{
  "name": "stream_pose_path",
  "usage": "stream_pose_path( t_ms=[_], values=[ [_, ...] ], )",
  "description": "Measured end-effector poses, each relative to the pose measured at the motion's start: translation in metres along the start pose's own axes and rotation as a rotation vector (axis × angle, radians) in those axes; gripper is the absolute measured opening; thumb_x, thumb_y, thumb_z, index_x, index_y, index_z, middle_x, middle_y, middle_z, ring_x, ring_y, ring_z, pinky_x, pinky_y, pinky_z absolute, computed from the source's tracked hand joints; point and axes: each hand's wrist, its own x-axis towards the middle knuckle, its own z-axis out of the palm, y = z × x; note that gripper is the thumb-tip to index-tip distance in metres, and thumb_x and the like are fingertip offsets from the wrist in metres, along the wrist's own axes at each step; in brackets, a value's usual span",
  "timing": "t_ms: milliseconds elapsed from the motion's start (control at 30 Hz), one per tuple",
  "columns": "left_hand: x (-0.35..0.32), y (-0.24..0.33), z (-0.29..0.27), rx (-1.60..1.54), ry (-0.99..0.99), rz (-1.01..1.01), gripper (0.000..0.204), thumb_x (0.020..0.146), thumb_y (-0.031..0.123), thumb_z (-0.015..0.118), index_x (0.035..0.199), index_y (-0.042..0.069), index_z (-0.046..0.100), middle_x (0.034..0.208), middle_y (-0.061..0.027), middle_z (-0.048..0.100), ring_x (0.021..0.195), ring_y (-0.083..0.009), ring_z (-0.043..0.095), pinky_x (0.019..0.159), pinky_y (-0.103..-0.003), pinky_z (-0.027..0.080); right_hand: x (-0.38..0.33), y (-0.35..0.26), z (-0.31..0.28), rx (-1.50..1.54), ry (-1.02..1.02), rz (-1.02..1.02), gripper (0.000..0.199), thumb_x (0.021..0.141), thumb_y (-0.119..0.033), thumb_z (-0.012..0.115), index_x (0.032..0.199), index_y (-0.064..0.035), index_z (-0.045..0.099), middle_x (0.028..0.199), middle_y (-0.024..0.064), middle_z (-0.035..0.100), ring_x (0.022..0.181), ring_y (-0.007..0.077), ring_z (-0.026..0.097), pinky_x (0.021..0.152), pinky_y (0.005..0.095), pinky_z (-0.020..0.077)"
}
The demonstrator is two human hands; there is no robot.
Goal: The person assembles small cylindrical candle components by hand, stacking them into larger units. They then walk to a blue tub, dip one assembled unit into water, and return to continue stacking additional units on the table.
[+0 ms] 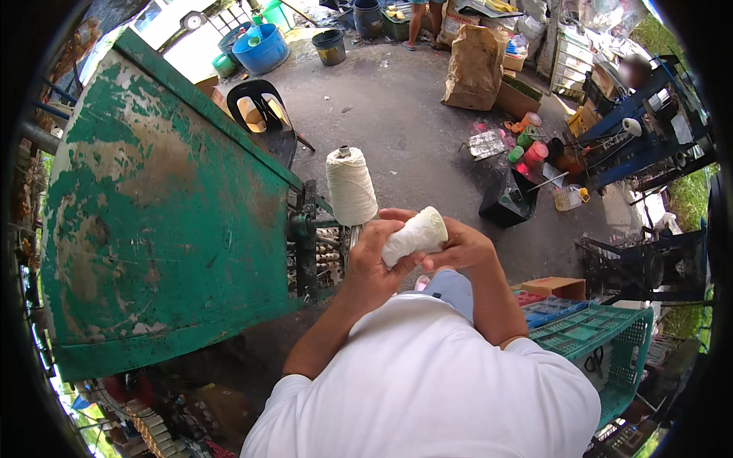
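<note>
Between both hands, in front of my chest, is a short white roll (416,238) that tapers a little, its cream-coloured round end tilted up to the right. My left hand (376,250) is closed around its left side. From the right, my right hand (460,246) grips it near the round end, thumb underneath. Just beyond my left hand stands a large cone of off-white yarn (351,187) on a metal spindle, tilted slightly. Whether my left fingers touch that cone I cannot tell.
A big green metal machine cover (175,221) with peeling paint fills the left. Behind it stands a black plastic chair (263,114). Blue tubs (261,49) are at the far left. Paint pots (534,154) and a black box (508,200) lie right. Green crates (588,328) sit by my right elbow.
</note>
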Motion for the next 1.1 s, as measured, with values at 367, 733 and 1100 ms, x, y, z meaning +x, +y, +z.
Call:
stream_pose_path(
  t_ms=[367,733,1100],
  values=[
    [0.169,-0.059,0.087,-0.112,-0.15,-0.32,0.06,0.089,0.034,0.082,0.131,-0.002,0.06,0.11,-0.0146,0.07,0.095,-0.0237,0.069,0.082,-0.037,0.056,0.047,-0.04,-0.222,-0.522,-0.446,-0.001,0.063,0.098,-0.044,0.069,0.146,-0.0052,0.055,0.163,0.0191,0.036,0.156,0.0365,0.021,0.127,0.0534,0.0025],
    [0.303,-0.161,0.092,-0.11,0.414,-0.749,0.059,0.084,0.019,0.083,0.132,-0.008,0.061,0.108,-0.0218,0.072,0.092,-0.0289,0.072,0.078,-0.039,0.058,0.21,-0.051,-0.394,0.043,-0.154,0.307,0.034,0.093,-0.022,0.079,0.114,0.0034,0.073,0.144,0.008,0.052,0.117,0.0191,0.06,0.101,0.0332,0.0485],
    [0.487,-0.321,-0.014,-0.359,0.774,-0.865,0.049,0.09,0.01,0.077,0.132,-0.009,0.061,0.103,-0.0144,0.071,0.077,-0.0162,0.069,0.059,-0.029,0.06,0.506,-0.062,-0.546,0.183,-0.085,0.632,0.045,0.109,-0.042,0.051,0.107,-0.0013,0.069,0.105,0.0087,0.074,0.1,0.0189,0.069,0.09,0.036,0.0567]
  ],
)
